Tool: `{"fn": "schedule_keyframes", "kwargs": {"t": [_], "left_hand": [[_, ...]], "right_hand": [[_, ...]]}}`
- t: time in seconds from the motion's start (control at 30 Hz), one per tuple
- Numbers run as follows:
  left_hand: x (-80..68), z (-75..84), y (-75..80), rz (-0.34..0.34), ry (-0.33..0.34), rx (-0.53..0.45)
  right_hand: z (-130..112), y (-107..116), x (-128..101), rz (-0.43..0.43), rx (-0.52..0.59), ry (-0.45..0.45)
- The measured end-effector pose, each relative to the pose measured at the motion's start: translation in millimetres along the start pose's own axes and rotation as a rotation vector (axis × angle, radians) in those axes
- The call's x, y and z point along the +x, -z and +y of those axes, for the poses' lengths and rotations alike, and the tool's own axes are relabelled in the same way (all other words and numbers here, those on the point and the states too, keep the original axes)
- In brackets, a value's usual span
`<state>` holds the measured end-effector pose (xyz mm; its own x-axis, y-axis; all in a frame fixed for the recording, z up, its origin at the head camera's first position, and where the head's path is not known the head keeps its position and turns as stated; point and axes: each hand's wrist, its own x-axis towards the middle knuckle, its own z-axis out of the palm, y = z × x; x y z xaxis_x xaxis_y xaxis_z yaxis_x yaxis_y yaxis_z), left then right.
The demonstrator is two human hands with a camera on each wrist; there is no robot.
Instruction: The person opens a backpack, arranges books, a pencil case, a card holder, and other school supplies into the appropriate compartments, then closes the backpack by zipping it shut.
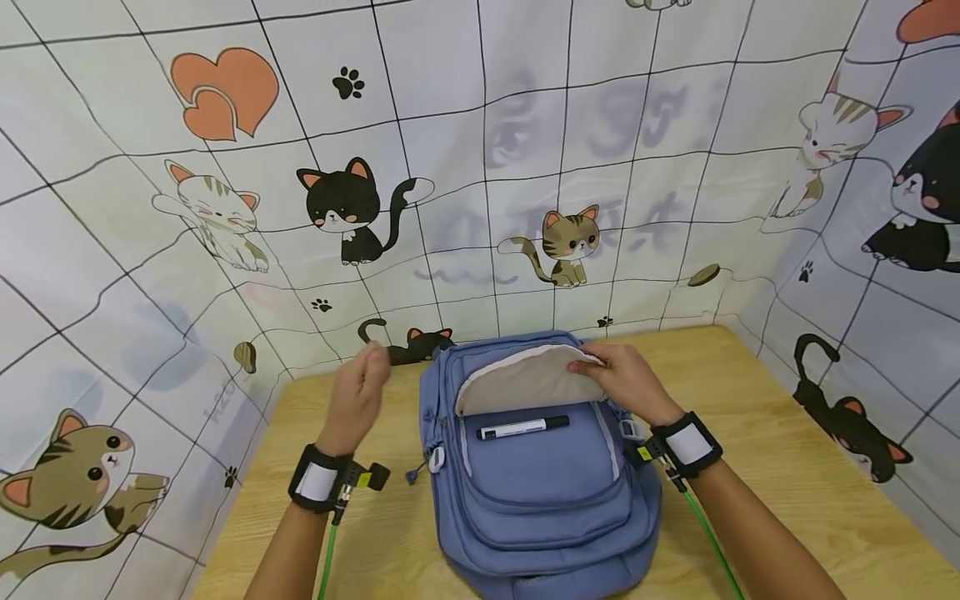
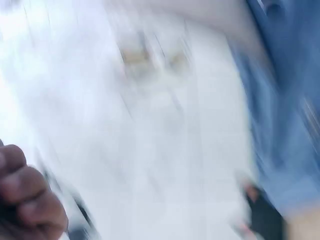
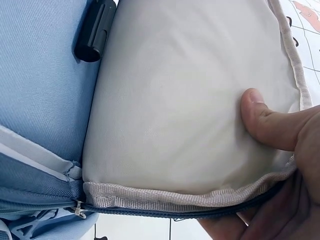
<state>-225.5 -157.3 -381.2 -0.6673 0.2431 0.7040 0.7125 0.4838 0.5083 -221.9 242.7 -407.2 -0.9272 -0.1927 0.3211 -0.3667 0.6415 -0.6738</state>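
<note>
A blue backpack lies on the table with its front flap folded up, showing a pale lining. My right hand pinches the flap's edge; in the right wrist view its thumb presses on the lining while the other fingers are behind. A marker, white with a black cap, rests on the front panel below the flap. Left of the backpack, my left hand is raised with curled fingers, apart from the bag. Nothing shows in it, though the left wrist view is blurred.
The wooden table extends on both sides of the backpack. A white cloth with cats and grid lines hangs behind and at the sides. A zipper pull hangs by the flap's corner. Green cables run from both wrist cameras.
</note>
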Motion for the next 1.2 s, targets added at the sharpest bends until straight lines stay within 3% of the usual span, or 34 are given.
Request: {"fn": "schedule_keyframes", "kwargs": {"t": [0.07, 0.13, 0.2, 0.3, 0.37, 0.43, 0.53, 0.83, 0.93, 1.03, 1.13, 1.2], "left_hand": [[5.6, 39.1, -22.0, -0.089, -0.196, 0.018], [5.2, 70.4, -48.3, -0.273, -0.328, 0.06], [-0.2, 88.7, -76.8, -0.494, -0.403, 0.14], [-10.2, 92.6, -115.2, -0.763, -0.442, 0.331], [-16.4, 83.7, -134.1, -0.845, -0.491, 0.484], [-21.5, 73.3, -145.1, -0.882, -0.522, 0.592], [-24.7, 62.1, -151.9, -0.896, -0.544, 0.659], [-24.4, 53.1, -150.1, -0.809, -0.6, 0.615], [-21.9, 55.3, -143.6, -0.794, -0.625, 0.546], [-7.2, 67.9, -126.6, -0.676, -0.699, 0.381], [14.4, 82.4, -100.1, -0.465, -0.763, 0.205], [24.5, 85.1, -84.0, -0.333, -0.749, 0.127]], "right_hand": [[1, -1, -2, -0.003, 0.001, 0.001], [2, -2, -2, -0.002, 0.001, 0.0], [3, -3, -2, 0.001, 0.0, 0.003], [4, -3, 0, 0.005, 0.001, 0.007], [4, -4, 0, -0.004, 0.008, 0.013], [4, -5, -1, -0.019, 0.015, 0.018], [4, -5, -3, -0.035, 0.024, 0.02], [5, -2, -6, -0.021, -0.002, 0.02], [5, -3, -6, -0.026, -0.006, 0.021], [5, -3, -8, -0.021, -0.012, 0.04], [4, -1, -12, -0.026, -0.004, 0.07], [4, 0, -17, -0.05, -0.001, 0.096]]}}
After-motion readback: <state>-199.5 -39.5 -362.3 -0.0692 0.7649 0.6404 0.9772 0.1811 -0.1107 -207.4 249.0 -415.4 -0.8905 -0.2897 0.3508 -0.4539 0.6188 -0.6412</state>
